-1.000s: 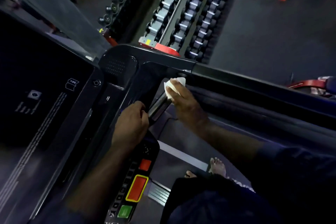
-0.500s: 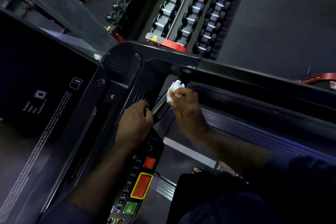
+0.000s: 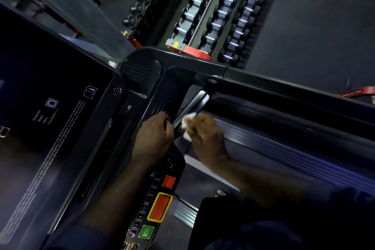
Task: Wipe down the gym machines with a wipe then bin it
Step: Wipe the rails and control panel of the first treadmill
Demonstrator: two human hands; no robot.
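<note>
I stand on a dark treadmill (image 3: 178, 63) and look down at its console. A silver handle bar (image 3: 192, 105) slants from the console's right side toward the side rail. My right hand (image 3: 205, 140) grips a white wipe (image 3: 187, 126) and holds it against the lower end of that bar. My left hand (image 3: 154, 138) sits just left of it, fingers curled round the bar's lower end at the console edge. The wipe is mostly hidden under my right fingers.
A dark screen (image 3: 50, 107) fills the left. The control strip (image 3: 160, 205) below my hands has a red stop button and a green button. The black side rail (image 3: 294, 91) runs to the right. Dumbbell racks (image 3: 219, 12) stand on the floor beyond.
My right hand has slid the wipe down the silver bar from its upper end to its lower end, close to my left hand. The left hand has stayed in place.
</note>
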